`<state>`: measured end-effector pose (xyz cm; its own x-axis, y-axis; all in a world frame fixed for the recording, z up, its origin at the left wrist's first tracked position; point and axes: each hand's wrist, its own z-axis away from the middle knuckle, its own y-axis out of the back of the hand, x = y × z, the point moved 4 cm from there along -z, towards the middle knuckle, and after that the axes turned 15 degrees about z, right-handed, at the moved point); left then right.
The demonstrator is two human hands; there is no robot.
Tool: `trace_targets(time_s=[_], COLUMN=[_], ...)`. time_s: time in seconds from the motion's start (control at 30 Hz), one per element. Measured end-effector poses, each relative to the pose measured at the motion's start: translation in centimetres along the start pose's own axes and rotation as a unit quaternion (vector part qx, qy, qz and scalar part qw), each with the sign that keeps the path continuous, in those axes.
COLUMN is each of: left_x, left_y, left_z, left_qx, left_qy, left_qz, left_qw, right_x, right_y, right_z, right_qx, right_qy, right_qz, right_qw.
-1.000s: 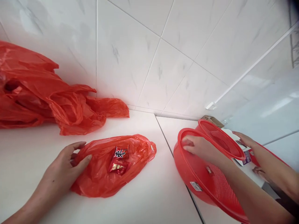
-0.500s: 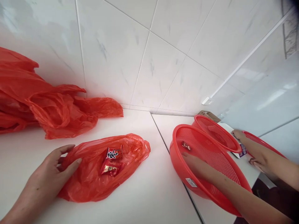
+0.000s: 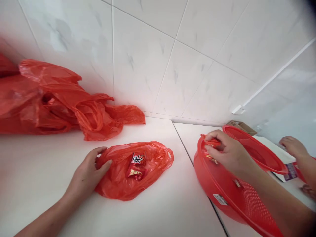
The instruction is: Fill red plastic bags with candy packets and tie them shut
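My left hand grips the left edge of a red plastic bag, its thumb inside and some fingers hidden behind the film. The bag lies spread on the white table, its mouth facing up. Two small red-wrapped snack packets rest in it: one with black lettering, the other with gold print. Over the near-left rim of a red mesh basket, my right hand pinches a red snack packet. More small packets show inside the basket.
Crumpled red plastic bags lie at the left by the tiled wall. A second red basket stands behind the first, near a cardboard box. Another person's hand is at the far right, near a white and purple box.
My right hand has risen from inside the basket to its rim and now holds a snack packet. My left hand stays on the bag. The view has shifted, moving things rightward.
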<state>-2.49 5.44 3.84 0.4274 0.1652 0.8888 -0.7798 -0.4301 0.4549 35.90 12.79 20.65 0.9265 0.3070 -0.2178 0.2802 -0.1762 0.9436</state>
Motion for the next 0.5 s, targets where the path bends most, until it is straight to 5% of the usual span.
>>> trace_targets(time_s=[0.17,0.27,0.37,0.5], left_x=[-0.7,-1.5,-1.7,-1.6], left_y=[0.3,0.2,0.0,-0.1], left_z=[0.0,-0.3,-0.5,-0.6], left_qx=[0.001,-0.001,-0.014,-0.021], left_qy=[0.013,0.027,0.032,0.030], left_qz=[0.020,0.030,0.030,0.038], left_qw=[1.000,0.999,0.999,0.999], right_x=[-12.1,-14.9,-12.3,-1.8], right_y=[-4.3,-6.1,-4.7,-1.0], right_z=[0.1,0.2,-0.3,-1.1], right_qx=[-0.063,-0.118,-0.122,-0.063], right_qy=[0.204,0.290,0.229,-0.027], right_qz=[-0.029,0.003,0.023,0.120], right_qw=[0.976,0.950,0.965,0.990])
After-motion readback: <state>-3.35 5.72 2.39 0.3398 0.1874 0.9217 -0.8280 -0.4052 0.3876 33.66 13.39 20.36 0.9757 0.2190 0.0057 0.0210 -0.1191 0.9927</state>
